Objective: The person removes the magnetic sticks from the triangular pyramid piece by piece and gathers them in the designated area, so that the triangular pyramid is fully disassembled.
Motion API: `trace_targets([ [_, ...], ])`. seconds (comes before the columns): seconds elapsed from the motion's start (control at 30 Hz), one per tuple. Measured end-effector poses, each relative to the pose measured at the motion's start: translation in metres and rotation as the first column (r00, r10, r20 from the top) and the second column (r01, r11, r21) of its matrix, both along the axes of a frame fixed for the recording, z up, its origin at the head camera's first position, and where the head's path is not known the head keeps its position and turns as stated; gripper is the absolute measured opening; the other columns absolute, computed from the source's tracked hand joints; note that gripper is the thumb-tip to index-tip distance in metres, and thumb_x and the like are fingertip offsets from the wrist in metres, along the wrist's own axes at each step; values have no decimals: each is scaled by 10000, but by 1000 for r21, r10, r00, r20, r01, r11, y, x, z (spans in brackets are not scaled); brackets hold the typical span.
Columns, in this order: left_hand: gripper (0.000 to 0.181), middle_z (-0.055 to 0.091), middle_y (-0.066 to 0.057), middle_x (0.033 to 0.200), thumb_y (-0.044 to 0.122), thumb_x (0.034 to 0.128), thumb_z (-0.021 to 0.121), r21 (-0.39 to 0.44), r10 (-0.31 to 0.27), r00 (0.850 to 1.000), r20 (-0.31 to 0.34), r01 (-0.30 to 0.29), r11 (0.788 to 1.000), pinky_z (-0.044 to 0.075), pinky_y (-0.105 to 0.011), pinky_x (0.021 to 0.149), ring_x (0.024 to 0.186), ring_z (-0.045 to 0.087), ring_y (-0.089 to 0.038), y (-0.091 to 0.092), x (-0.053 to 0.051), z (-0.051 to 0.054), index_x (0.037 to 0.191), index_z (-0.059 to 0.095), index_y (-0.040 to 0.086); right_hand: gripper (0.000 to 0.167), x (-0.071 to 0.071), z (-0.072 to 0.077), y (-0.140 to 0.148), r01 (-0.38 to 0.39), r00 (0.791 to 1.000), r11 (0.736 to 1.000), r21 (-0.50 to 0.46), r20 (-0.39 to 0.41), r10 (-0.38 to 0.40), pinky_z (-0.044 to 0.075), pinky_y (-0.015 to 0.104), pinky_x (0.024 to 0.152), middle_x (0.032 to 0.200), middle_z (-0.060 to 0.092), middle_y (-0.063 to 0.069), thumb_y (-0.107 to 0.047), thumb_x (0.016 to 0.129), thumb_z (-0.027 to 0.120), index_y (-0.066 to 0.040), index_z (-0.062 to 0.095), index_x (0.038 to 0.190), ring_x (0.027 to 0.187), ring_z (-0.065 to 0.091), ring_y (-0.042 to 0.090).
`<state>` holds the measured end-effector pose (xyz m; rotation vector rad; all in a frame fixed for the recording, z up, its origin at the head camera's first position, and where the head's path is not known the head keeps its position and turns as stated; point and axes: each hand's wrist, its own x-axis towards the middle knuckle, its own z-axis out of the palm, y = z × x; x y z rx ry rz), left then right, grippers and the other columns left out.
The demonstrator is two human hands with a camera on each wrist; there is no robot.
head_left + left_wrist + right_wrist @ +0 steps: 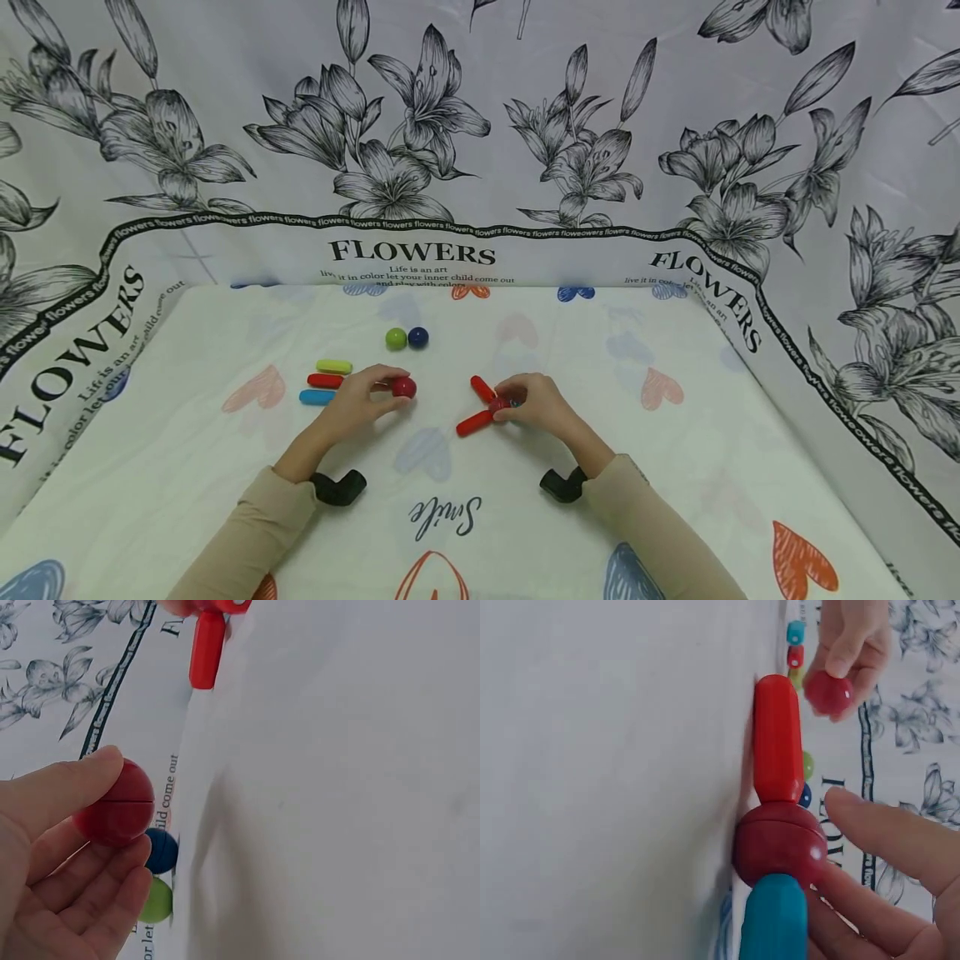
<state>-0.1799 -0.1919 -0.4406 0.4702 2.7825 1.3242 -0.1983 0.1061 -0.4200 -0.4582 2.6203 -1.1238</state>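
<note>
My left hand [366,396] pinches a red ball [120,806] between thumb and fingers; a fine groove runs around it. Another red ball [780,844] lies on the cloth, with a red stick [473,423], a second red stick [482,388] and a blue stick [775,919] meeting it. My right hand [536,404] reaches over this ball. In the right wrist view some fingers are close against the ball, their contact partly hidden, while one outstretched digit stands apart from it. The blue stick is mostly hidden under that hand in the head view.
Left of my left hand lie a yellow-green stick [334,366], a red stick [324,381] and a blue stick [316,397]. Farther back, a green ball [396,338] sits beside a dark blue ball [417,337]. A flower-printed curtain [570,150] stands behind the cloth-covered table [600,333].
</note>
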Motion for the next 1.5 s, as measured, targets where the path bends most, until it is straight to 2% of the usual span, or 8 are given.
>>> trace_targets([
  [0.23,450,641,-217,1199,96,840,730,20,88,995,-54,-87,996,532,-490,959,1091,628,-365,-8,-8,2,1250,588,-26,348,-1,-5,4,-30,1000,1000,8,7,30,550,281,826,1059,700,138,-112,788,782,-13,701,1112,935,600,182],
  [0.33,458,625,-237,1221,105,845,728,15,120,989,-81,-119,993,525,-500,967,1102,619,-383,-11,-12,4,1255,579,-35,333,-2,-7,6,-35,999,999,-8,21,35,552,285,835,1063,698,141,-105,801,769,-17,702,1115,942,599,183],
  [0.57,454,615,-250,1229,88,857,713,19,182,980,-79,-181,983,516,-510,982,1115,617,-387,-17,-19,7,1266,568,-44,341,-4,-14,4,-37,998,998,-41,39,39,563,298,866,1089,704,140,-99,794,774,-32,707,1122,975,626,195],
  [0.73,452,626,-266,1194,59,841,720,21,218,968,-128,-217,976,524,-507,967,1081,629,-399,-21,-27,6,1253,574,-58,334,-3,-16,-1,-68,996,995,-71,51,71,570,343,903,1102,716,132,-99,787,781,-49,715,1111,1001,638,208],
  [0.93,470,580,-268,1281,89,877,689,1,270,958,-93,-271,963,510,-495,1000,1147,592,-402,-27,-37,5,1304,543,-42,312,-1,-14,-3,-81,996,994,-72,29,83,574,299,858,1061,731,103,-122,776,794,-64,729,1076,945,635,146],
  [1.1,471,557,-295,1307,84,890,672,9,299,949,-95,-300,954,506,-491,1007,1165,579,-421,-30,-46,3,1312,525,-67,318,-2,-12,-6,-73,995,996,-52,56,76,570,325,870,1087,727,129,-92,781,783,-47,721,1090,963,628,181],
  [1.3,453,579,-305,1264,82,885,672,-14,328,934,-140,-333,943,524,-495,978,1124,596,-418,-34,-57,0,1290,542,-76,316,-5,-10,-4,-105,992,993,-60,68,109,582,313,864,1087,726,159,-89,785,782,-16,715,1086,934,648,177],
  [1.5,453,581,-307,1260,115,899,654,-44,316,942,-111,-322,946,515,-504,990,1124,591,-409,-34,-65,1,1292,540,-79,313,-6,-8,-3,-124,988,990,-66,80,130,584,289,842,1081,723,166,-89,793,774,-7,711,1089,903,639,156],
])
